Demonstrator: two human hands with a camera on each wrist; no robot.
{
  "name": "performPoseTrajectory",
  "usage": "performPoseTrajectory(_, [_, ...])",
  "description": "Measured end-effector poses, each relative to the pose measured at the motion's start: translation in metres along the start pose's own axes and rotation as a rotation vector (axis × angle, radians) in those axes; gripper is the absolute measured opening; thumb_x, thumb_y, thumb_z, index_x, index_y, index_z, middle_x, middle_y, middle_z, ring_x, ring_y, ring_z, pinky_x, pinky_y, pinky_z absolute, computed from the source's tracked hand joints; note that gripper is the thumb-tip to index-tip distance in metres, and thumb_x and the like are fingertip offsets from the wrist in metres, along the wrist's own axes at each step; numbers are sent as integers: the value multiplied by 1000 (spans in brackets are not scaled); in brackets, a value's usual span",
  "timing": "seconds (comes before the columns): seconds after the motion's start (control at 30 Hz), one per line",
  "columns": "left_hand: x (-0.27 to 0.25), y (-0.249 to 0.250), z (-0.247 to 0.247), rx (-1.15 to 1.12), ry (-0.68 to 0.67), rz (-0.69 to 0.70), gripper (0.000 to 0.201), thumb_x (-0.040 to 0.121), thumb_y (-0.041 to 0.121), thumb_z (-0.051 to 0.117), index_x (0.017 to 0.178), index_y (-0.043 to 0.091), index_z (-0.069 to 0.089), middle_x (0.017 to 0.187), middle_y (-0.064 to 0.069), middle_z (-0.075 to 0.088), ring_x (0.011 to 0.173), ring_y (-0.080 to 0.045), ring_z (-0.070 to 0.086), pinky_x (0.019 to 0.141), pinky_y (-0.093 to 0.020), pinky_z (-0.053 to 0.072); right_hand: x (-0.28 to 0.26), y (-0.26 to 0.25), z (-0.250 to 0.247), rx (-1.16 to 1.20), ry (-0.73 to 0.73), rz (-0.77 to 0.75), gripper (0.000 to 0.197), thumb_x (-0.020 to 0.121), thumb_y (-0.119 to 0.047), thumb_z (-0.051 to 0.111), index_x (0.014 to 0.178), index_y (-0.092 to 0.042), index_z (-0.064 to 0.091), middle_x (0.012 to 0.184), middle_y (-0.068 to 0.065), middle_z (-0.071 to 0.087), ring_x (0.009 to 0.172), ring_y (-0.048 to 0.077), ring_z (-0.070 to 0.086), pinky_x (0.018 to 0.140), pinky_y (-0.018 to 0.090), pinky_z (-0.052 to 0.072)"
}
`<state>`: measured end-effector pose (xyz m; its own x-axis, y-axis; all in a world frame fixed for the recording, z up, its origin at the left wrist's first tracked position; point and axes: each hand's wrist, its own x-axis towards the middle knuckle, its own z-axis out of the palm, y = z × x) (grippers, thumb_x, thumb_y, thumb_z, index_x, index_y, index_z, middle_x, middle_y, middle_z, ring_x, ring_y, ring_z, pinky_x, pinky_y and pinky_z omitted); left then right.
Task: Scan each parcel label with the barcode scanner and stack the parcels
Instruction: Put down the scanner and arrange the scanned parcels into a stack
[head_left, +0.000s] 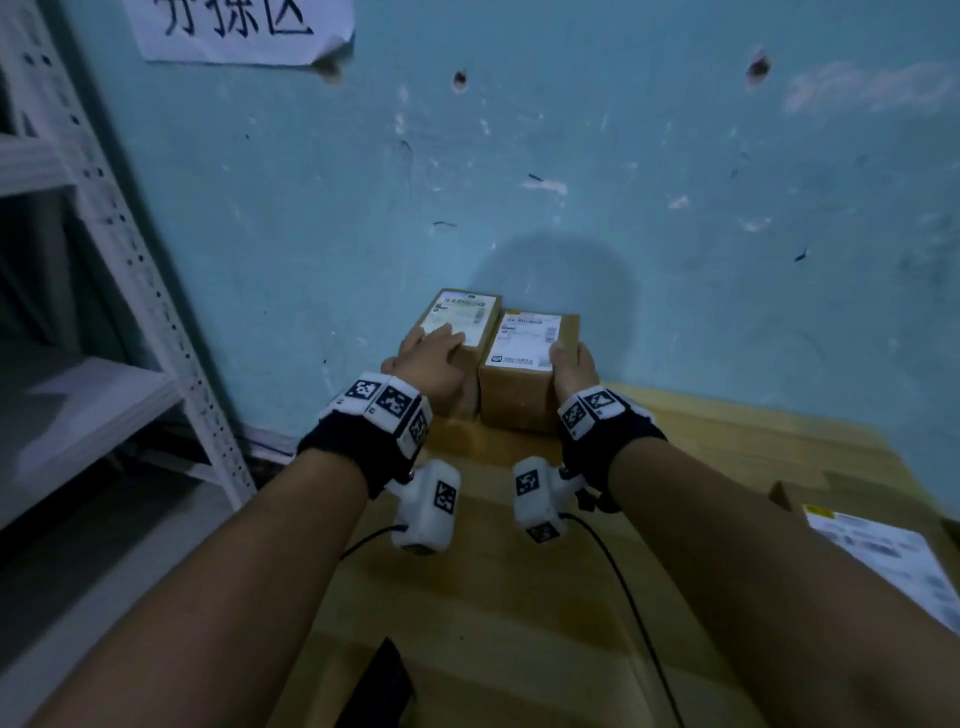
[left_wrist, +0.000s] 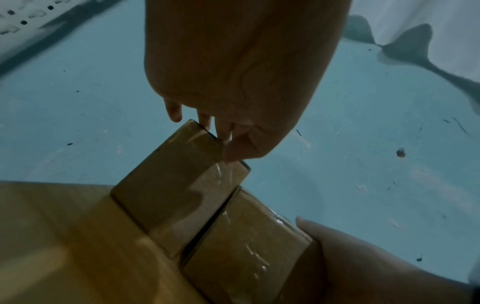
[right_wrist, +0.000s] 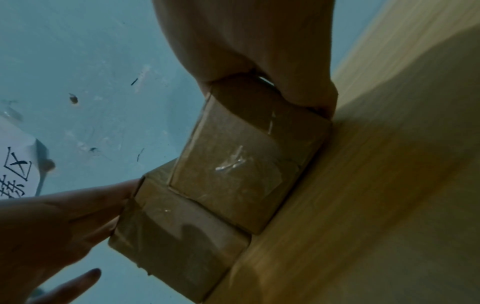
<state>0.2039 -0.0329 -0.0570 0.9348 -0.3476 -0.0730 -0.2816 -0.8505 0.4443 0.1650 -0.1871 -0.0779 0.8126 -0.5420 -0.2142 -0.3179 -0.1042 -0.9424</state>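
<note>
Standing side by side against the wall on the wooden desk (head_left: 701, 467), the two labelled brown cardboard parcels (head_left: 524, 358) were not yet stacked; no scanner was identifiable. Left hand (head_left: 431, 358) lay flat atop one; right hand (head_left: 571, 369) curled round the other's side.

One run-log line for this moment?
left hand: rests flat on left parcel | right hand: grips right parcel | parcels: side by side on table
</note>
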Motion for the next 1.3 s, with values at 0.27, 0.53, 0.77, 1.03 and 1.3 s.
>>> performPoseTrajectory(0.27, [-2,12,-13,-28,-21,70,54,89,25,52,141,16,41,154,-7,26,144,-24,16,119,-35,13,-25,-22,-22,126,84,52,71,99,-28,45,151,-3,5,159,15,10,145,27,18,101,22,17])
performPoseTrajectory(0.53, [-80,124,-30,-580,82,328,47,89,-6,45,134,8,49,141,-12,47,126,-20,46,68,-6,41,-112,-76,-118,-131,56,-23,59,97,-40,42,141,-1,38,147,16,41,133,30,41,105,31,32])
performPoseTrajectory(0.77, [-166,236,-15,-944,-193,389,19,95,18,47,112,26,52,106,1,56,88,-13,55,65,-26,30,-191,-65,-226,24,77,44,49,92,-45,47,130,-14,43,126,16,49,103,30,49,97,39,44])
performPoseTrajectory(1.03, [-225,288,53,-783,-505,303,48,97,26,46,143,20,32,144,-8,39,99,-20,50,70,-26,40,-240,-4,-331,-148,297,82,20,96,-23,46,112,-11,51,107,7,47,95,21,45,76,25,33])
performPoseTrajectory(1.3, [-227,288,99,-774,-585,161,21,96,18,49,75,17,53,62,1,54,64,-13,46,63,-25,37,-246,44,-329,-359,240,270,44,96,-19,50,136,0,46,138,13,52,118,26,53,59,25,37])
